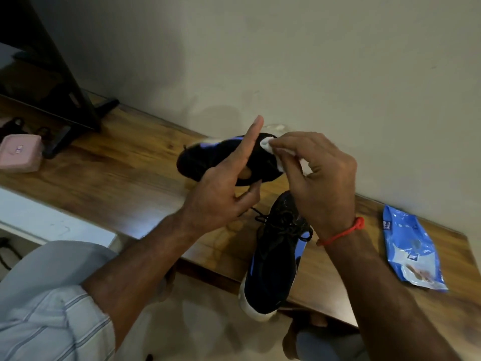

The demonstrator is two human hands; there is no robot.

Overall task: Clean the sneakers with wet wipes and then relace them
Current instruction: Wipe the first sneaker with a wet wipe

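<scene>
A black sneaker with a blue stripe [205, 156] is lifted above the wooden bench, held by my left hand [223, 188]; its thumb and lower fingers grip the shoe's opening while the index finger points straight up. My right hand [322, 178] pinches a white wet wipe [268, 144] and presses it against the sneaker's heel end. The second black and blue sneaker [276, 256] lies on the bench below my hands, its black laces threaded and its white sole over the front edge.
A blue pack of wet wipes [411, 246] lies on the wooden bench [130, 162] at the right. A pink case [20, 153] sits at the far left beside a black stand [75, 105]. A wall runs close behind the bench.
</scene>
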